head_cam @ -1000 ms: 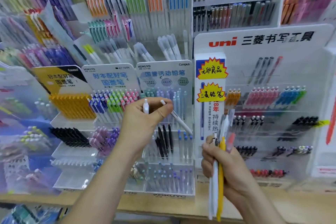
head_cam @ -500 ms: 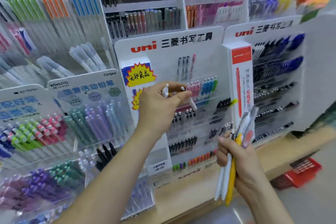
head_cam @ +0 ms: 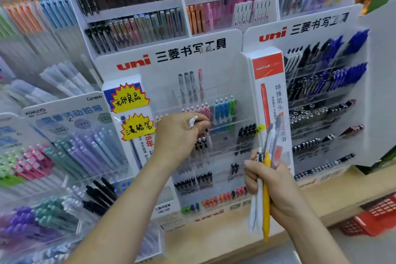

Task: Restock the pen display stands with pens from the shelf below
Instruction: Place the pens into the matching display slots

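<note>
My left hand [head_cam: 179, 135] pinches two white pens [head_cam: 192, 122] and holds them against the middle tiers of the clear uni display stand [head_cam: 214, 66], beside a row of pink pens [head_cam: 201, 109]. One held pen points down to the right in front of a row of black-capped pens [head_cam: 201, 143]. My right hand [head_cam: 270, 184] grips a bundle of pens [head_cam: 264, 195], white, yellow, grey and pink ones, upright in front of the stand's right edge.
A second uni stand [head_cam: 321, 96] with blue and black pens stands at the right. Kokuyo stands [head_cam: 70, 146] with pastel pencils fill the left. Both rest on a wooden shelf [head_cam: 214, 240]. Wall racks of pens rise behind. A red basket [head_cam: 375, 218] sits low at the right.
The view has swung right from the Kokuyo stands to the uni stand. My left hand has carried its white pens down to the stand's middle rows. My right hand keeps its bundle.
</note>
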A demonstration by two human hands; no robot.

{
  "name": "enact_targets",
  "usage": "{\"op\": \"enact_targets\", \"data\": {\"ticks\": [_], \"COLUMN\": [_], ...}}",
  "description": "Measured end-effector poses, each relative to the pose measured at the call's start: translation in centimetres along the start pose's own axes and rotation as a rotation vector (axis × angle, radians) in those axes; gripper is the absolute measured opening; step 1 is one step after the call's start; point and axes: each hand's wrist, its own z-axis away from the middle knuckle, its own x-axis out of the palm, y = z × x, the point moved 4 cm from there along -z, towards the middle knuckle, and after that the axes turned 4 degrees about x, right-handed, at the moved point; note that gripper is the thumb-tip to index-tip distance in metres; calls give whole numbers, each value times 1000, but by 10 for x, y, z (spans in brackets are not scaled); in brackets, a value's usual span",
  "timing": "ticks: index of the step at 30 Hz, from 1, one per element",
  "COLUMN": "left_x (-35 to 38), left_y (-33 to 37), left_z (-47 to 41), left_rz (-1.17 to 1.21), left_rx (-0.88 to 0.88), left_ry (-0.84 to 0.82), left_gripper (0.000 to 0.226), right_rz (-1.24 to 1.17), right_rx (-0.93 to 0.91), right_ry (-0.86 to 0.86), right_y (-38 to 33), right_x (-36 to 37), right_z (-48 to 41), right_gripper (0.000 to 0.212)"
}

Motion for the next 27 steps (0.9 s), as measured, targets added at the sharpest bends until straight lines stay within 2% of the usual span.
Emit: {"op": "enact_targets", "data": {"ticks": [5,10,15,17,20,22,25,27], "left_x": [-14,0,10,11,21,29,32,35], "left_y": [-2,1,3,5,2,-9,-23,-25], "left_z": [-7,-8,-10,-12,-11,-7,-7,-10], "left_rz": [-53,-226,-365,-456,-614,-640,-513,-543], "left_rx": [2,119,201,250,322,277,137,112], "left_ry": [33,-112,-117,-137,-270,-342,-339,-358], "left_gripper": [7,12,13,20,31,24,16,18], "right_rz": [-34,-24,-36,-33,-35,-29,-17,-18], "right_rx": [35,53,77,79,77,76,74,79], "right_ry": [-51,-85,-113,-124,-143,-148,-144,-146], "right_y": [3,7,9,9,9,8,7,6], "right_x": [8,13,16,17,17,18,16,15], "right_z": [-10,-15,-17,-17,-17,-17,-19,-20], "right_gripper": [21,21,21,21,21,22,21,21]}}
